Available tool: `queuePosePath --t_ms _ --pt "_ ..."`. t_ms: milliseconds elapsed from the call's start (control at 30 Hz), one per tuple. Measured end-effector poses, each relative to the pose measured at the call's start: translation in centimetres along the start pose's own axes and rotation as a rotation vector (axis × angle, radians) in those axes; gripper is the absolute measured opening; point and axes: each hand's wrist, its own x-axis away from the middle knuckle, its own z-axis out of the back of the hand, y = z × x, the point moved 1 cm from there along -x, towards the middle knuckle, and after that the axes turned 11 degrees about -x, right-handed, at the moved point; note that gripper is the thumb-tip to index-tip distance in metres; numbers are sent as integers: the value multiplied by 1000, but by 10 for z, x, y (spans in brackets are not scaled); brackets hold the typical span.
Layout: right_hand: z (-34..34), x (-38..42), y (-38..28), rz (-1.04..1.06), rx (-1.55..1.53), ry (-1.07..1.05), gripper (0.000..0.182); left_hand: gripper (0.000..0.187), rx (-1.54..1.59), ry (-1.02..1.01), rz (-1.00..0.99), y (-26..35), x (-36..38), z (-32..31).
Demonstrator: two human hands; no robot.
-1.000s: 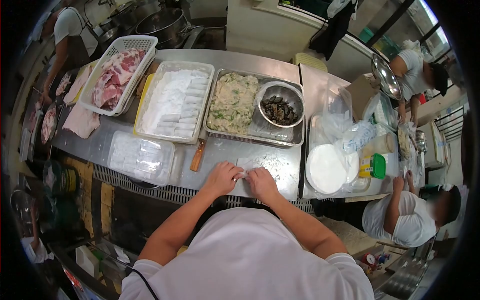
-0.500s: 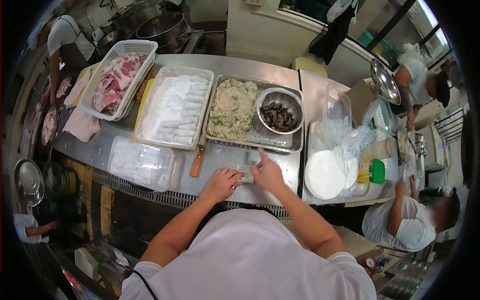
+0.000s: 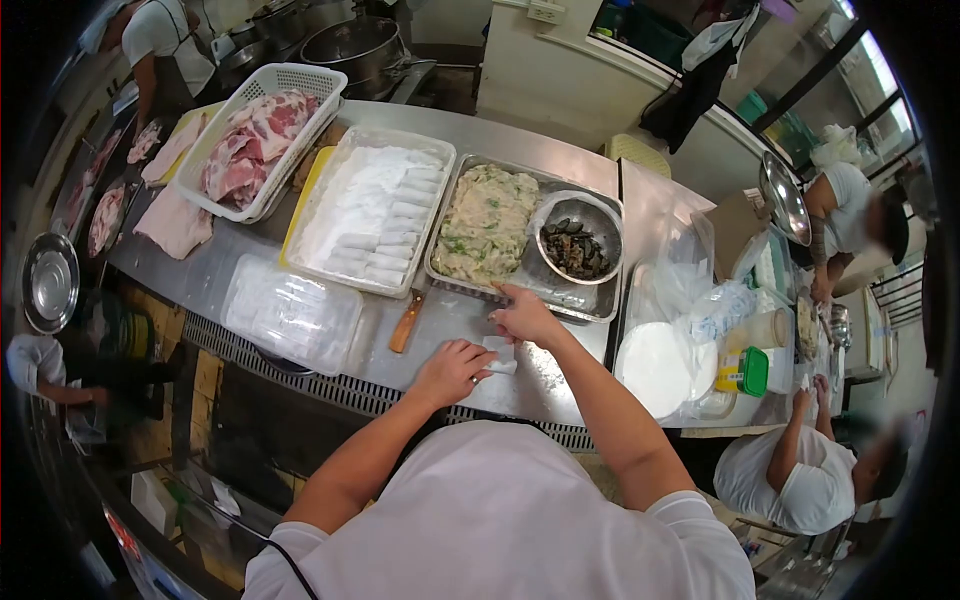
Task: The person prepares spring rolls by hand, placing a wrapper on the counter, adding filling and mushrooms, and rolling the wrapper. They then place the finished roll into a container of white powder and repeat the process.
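My left hand [image 3: 452, 371] rests on the steel counter [image 3: 250, 255], its fingers on a small white rolled wrapper [image 3: 499, 356]. My right hand [image 3: 524, 318] reaches forward, fingers apart, to the near rim of the metal tray [image 3: 596, 309]. That tray holds a pale green-flecked filling [image 3: 485, 223] and a steel bowl of dark mushrooms [image 3: 575, 248]. Left of it stands a clear tray of floured white rolls [image 3: 372, 217]. A wooden-handled knife [image 3: 405, 322] lies between the trays and my hands.
A lidded clear box [image 3: 290, 313] sits at the counter's near left. A white basket of raw meat [image 3: 252, 145] is at the far left. A stack of round white wrappers [image 3: 651, 367] and a green-lidded jar [image 3: 741, 369] lie right. Other people work left, right and far right.
My right hand left the wrapper and moved forward to the filling tray's rim. My left hand stayed on the wrapper. The view shifted slightly.
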Motion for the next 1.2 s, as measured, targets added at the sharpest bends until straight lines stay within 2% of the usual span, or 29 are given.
queuePosePath --t_ms 167,267,367,467,500,600,700,833,933,1033,1133,1200 --pt "13 9 10 -70 -584 -180 68 40 -15 3 -6 -1 1 -3" --pt "19 30 16 -58 -623 -185 66 39 -10 11 1 0 2 -4" --pt "29 40 32 15 -374 -226 69 38 4 9 -2 -1 1 -4" --pt "33 41 63 479 468 -154 75 38 9 -9 0 -3 0 -4" --pt "29 52 54 457 656 -148 78 38 8 -17 0 -3 1 -5" --pt "18 54 59 589 1212 -68 77 37 -19 2 -15 -3 1 -6" --pt "20 50 73 670 1548 -46 77 37 -22 10 1 -1 1 -6" --pt "43 60 97 621 1674 17 74 37 2 -9 15 -2 1 -5" --pt "44 78 97 586 1645 114 75 36 6 -9 26 -2 0 -7" --pt "24 80 110 746 1242 162 72 36 11 -21 36 0 0 -4" --pt "-5 86 89 592 828 217 69 36 14 -35 38 0 -4 -2" --pt "-5 85 56 369 708 355 69 36 17 -29 40 0 -1 -6"
